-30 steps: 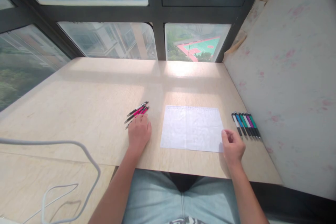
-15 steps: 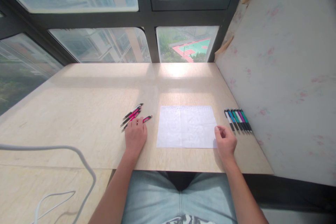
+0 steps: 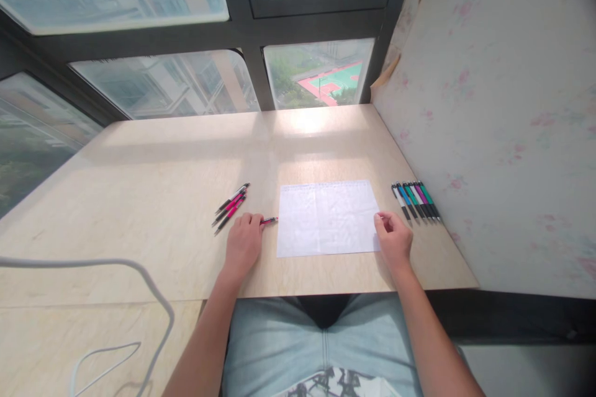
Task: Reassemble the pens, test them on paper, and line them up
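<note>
My left hand (image 3: 244, 242) lies on the table with its fingers closed over a pen. The black and pink end of that pen (image 3: 269, 221) sticks out to the right and reaches the left edge of a white sheet of paper (image 3: 326, 220). Just beyond this hand lies a small group of pens with pink, white and black barrels (image 3: 231, 208). At the sheet's right edge, my right hand (image 3: 393, 239) has its thumb and fingers pinched together; whether the paper's edge is between them is hidden.
To the right, several pens (image 3: 416, 201) in white, blue, green and purple lie side by side near the papered wall (image 3: 503, 155). A grey cable (image 3: 153, 291) curves above the lower left. Windows (image 3: 321, 74) border the table's far side.
My left hand has drawn one pen rightward, away from the group and up to the sheet. My right hand stays at the sheet's right edge. The camera view has tilted slightly.
</note>
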Action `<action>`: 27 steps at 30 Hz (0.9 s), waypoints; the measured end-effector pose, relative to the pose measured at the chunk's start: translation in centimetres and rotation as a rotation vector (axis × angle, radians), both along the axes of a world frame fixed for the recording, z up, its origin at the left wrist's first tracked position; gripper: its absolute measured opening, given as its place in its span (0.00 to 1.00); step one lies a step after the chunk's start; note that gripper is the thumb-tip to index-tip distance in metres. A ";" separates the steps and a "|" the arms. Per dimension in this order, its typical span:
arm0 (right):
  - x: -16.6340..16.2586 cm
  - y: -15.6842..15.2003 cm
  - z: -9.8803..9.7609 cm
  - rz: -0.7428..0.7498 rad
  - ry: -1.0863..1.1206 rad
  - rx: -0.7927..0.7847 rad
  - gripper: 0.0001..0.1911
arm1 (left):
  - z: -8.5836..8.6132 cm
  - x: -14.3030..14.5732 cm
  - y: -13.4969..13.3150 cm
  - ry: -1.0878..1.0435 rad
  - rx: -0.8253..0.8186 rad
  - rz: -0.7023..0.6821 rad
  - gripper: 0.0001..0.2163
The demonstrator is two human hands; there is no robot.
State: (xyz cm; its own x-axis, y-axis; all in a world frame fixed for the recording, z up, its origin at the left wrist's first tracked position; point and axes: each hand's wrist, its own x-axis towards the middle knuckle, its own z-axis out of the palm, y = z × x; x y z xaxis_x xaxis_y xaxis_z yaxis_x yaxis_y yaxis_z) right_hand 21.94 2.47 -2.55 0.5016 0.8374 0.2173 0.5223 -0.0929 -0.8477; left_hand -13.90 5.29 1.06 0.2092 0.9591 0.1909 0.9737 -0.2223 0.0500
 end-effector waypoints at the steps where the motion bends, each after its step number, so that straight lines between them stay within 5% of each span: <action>1: 0.0 0.0 0.0 0.001 -0.006 0.004 0.18 | 0.0 0.0 -0.1 -0.021 0.010 -0.006 0.11; 5: 0.0 0.1 0.0 0.007 -0.018 0.009 0.17 | 0.1 0.0 -1.0 -0.290 0.149 0.088 0.09; 9: 0.0 0.0 0.0 0.008 -0.022 0.001 0.17 | 0.2 0.9 -1.8 -0.856 0.308 0.334 0.09; 13: 0.0 0.0 0.0 0.006 -0.025 -0.004 0.18 | 0.8 3.1 -2.4 -1.422 0.091 0.265 0.19; 15: 0.0 0.0 0.0 0.006 -0.028 -0.007 0.17 | 1.3 4.4 -2.9 -1.582 -0.027 0.252 0.15; 21: 0.0 0.0 0.0 0.027 -0.031 -0.026 0.16 | 2.1 8.0 -4.7 -1.632 -0.235 0.108 0.10; 27: -0.1 -0.1 0.1 0.040 0.004 -0.009 0.16 | 1.9 10.7 -5.3 -1.609 -0.320 0.163 0.12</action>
State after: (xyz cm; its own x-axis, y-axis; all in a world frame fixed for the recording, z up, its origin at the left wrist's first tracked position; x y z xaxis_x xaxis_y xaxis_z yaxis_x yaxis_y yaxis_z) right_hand 21.79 2.37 -2.45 0.4689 0.8586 0.2075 0.5224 -0.0801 -0.8489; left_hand -3.15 0.03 2.94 -0.0964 0.9904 -0.0993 -0.1096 0.0886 0.9900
